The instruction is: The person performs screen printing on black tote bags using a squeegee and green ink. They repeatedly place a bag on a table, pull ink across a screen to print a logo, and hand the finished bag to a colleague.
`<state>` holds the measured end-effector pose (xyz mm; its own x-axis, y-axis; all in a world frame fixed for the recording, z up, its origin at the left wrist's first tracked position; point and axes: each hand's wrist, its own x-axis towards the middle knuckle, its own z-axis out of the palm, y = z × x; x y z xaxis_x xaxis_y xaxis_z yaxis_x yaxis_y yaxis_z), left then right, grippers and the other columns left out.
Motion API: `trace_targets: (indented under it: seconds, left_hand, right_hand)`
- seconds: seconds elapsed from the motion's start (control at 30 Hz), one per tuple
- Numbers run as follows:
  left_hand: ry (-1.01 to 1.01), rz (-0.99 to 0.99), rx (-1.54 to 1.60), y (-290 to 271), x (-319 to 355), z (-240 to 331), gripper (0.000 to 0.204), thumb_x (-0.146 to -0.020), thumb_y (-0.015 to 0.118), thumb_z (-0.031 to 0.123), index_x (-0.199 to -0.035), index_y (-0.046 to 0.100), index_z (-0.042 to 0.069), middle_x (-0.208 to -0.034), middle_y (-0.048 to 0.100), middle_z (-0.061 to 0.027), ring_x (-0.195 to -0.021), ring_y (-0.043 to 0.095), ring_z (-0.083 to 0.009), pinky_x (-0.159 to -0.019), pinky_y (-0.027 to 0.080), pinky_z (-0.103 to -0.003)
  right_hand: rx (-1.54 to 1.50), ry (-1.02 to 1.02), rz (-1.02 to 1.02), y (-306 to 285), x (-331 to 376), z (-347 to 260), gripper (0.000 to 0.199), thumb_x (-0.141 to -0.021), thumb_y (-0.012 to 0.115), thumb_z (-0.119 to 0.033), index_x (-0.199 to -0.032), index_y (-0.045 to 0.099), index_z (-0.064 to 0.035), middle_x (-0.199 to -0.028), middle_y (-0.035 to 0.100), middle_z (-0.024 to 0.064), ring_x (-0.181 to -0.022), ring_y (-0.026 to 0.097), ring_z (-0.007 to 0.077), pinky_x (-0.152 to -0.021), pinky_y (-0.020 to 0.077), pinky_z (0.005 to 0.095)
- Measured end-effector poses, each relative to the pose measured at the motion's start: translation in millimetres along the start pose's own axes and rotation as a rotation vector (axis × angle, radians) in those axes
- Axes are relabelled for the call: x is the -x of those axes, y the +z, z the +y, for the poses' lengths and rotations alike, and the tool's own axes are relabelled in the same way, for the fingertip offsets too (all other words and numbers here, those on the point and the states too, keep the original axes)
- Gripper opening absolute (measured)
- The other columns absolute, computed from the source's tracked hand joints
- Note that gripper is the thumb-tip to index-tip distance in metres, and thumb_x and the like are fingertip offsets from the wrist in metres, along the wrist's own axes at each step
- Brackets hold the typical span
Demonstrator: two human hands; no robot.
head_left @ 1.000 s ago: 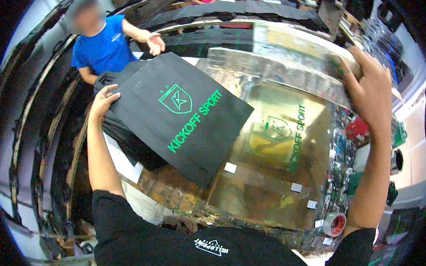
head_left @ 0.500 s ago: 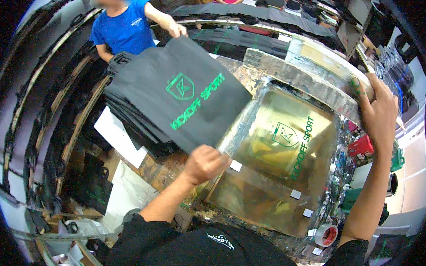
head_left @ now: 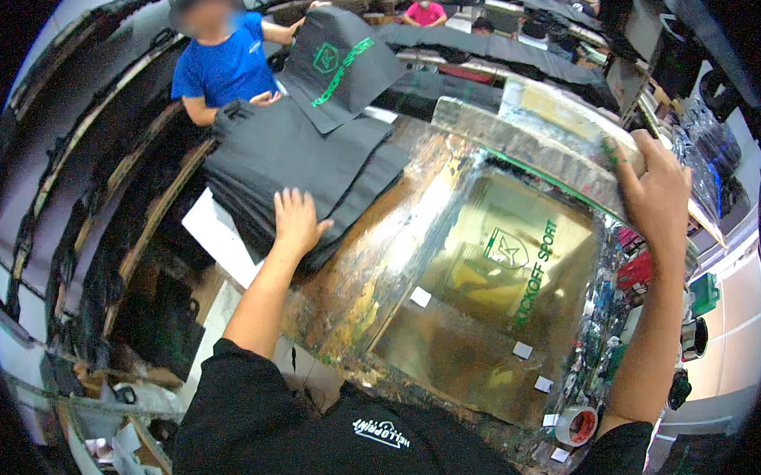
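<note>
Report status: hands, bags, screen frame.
Left hand flat on black bag stack. Right hand grips raised screen frame. Co-worker lifts printed bag.

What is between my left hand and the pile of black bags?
Nothing visible. The left hand lies flat on top of the pile of black bags, touching it. The right hand grips the raised screen frame, apart from the pile.
</note>
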<state>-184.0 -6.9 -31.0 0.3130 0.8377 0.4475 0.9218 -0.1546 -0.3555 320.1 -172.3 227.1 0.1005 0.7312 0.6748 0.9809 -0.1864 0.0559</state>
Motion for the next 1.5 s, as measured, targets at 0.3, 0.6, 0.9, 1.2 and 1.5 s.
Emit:
trace_targets:
  seconds: [0.3,0.6,0.9,1.2,1.5]
  left_hand:
    - [-0.128,-0.214,0.285,-5.6,-2.9,1.6,0.039,-0.100,0.059,0.040,-0.094,0.074,0.005,-0.092,0.075,-0.0226,-0.098,0.072,-0.0399,-0.088,0.054,-0.054]
    - [-0.241,-0.401,0.283,-25.9,-32.0,-2.7,0.032,-0.093,0.063,0.034,-0.099,0.081,0.008,-0.099,0.077,-0.0203,-0.098,0.074,-0.0395,-0.088,0.058,-0.050]
    - [0.641,-0.012,0.354,-79.2,-46.1,106.9,0.012,-0.092,0.063,0.016,-0.103,0.064,0.011,-0.091,0.074,-0.0100,-0.092,0.074,-0.0298,-0.081,0.056,-0.046]
    - [0.738,-0.140,0.801,-81.4,56.5,297.5,0.055,-0.103,0.056,0.049,-0.129,0.060,0.001,-0.127,0.063,-0.0287,-0.129,0.057,-0.0446,-0.109,0.046,-0.051]
    - [0.679,-0.316,0.637,-75.4,74.2,208.5,0.112,-0.072,0.064,0.090,-0.157,0.051,0.017,-0.168,0.033,-0.0228,-0.156,0.020,-0.0533,-0.122,0.005,-0.074]
  right_hand:
    - [-0.056,-0.026,0.069,-1.9,4.5,-3.3,0.044,-0.096,0.066,-0.050,-0.106,0.071,-0.0073,-0.096,0.071,0.0140,-0.097,0.066,0.0347,-0.087,0.0425,0.0508]
    - [-0.053,-0.021,0.058,-5.3,12.5,-5.2,0.047,-0.098,0.065,-0.049,-0.115,0.072,-0.0057,-0.099,0.071,0.0149,-0.097,0.066,0.0335,-0.086,0.0411,0.0479]
    - [-0.052,-0.055,0.159,6.4,1.8,8.1,0.049,-0.097,0.062,-0.055,-0.108,0.073,-0.0078,-0.099,0.073,0.0151,-0.104,0.069,0.0334,-0.087,0.0432,0.0505]
    - [-0.029,-0.028,0.085,6.2,2.7,3.9,0.052,-0.096,0.061,-0.057,-0.107,0.074,-0.0077,-0.098,0.074,0.0167,-0.101,0.070,0.0354,-0.090,0.0453,0.0544]
    - [-0.046,-0.039,-0.038,1.6,-1.1,6.4,0.060,-0.102,0.048,-0.065,-0.097,0.069,-0.0086,-0.085,0.066,0.0103,-0.082,0.063,0.0288,-0.086,0.0491,0.0493]
